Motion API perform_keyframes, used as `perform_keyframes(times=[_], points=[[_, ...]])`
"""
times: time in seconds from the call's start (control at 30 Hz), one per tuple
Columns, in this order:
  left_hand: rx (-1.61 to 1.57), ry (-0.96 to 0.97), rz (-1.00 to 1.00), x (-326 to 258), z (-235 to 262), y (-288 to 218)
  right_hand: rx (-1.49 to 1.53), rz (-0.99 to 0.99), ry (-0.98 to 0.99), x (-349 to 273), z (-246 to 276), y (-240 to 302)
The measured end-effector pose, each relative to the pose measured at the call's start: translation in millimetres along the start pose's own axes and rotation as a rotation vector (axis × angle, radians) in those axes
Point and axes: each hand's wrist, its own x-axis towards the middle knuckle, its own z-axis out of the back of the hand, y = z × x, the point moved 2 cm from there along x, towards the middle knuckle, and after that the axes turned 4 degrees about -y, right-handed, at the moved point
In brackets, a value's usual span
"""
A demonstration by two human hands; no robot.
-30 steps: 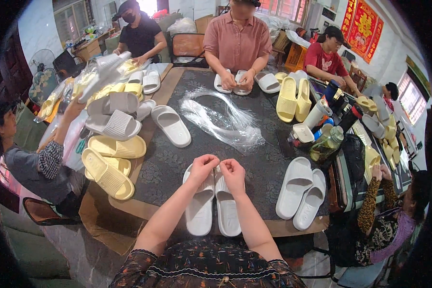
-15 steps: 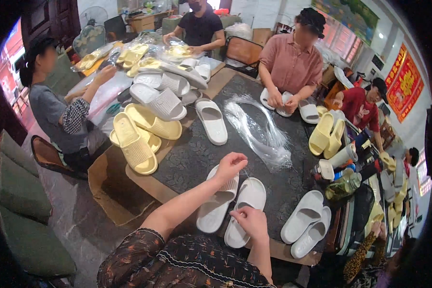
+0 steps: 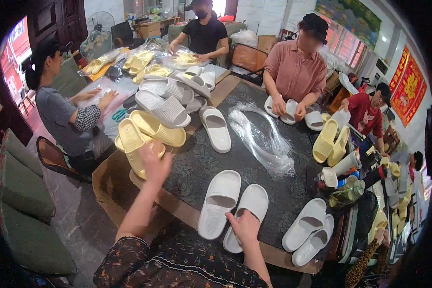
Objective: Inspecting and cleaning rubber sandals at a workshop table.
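A pair of pale grey slide sandals lies in front of me: the left slide (image 3: pixel 219 194) and the right slide (image 3: pixel 255 198), side by side. My right hand (image 3: pixel 246 228) grips the right one, fingers at its foot opening and thumb toward the left slide. My left hand (image 3: pixel 154 163), slightly blurred, is at a yellow slide (image 3: pixel 131 137) on the table's left edge, fingers spread and overlapping its lower part. Another yellow slide (image 3: pixel 161 127) rests against that one. Thin clear strands show near the tops of the grey pair.
A looped bundle of clear plastic strands (image 3: pixel 261 137) lies mid-table. Grey slides (image 3: pixel 305 223) sit at the right, with a jar (image 3: pixel 348 189) and cups beyond. More slides are heaped at the far left. An open cardboard box (image 3: pixel 113 177) stands below the table's left edge. Several people work around.
My left hand has left the grey pair and moved left to the yellow slides. My right hand stays at the right grey slide. The person at left has lowered a hand onto the plastic.
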Motion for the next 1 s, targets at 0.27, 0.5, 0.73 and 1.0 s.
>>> perform_keyframes(times=[0.27, 0.5, 0.73, 1.0], points=[[0.344, 0.290, 0.115, 15, 39, 45, 0.008, -0.013, -0.083, 5, -16, -9], [-0.688, 0.703, 0.410, -33, 10, -26, -0.023, -0.034, -0.091, 5, -6, -16], [-1.188, 0.916, 0.366, -53, 18, -136, -0.037, -0.172, -0.086, 4, 12, -36], [-1.336, 0.945, 0.772, -51, 14, -157, -0.028, -0.172, -0.088, 13, -13, -22]])
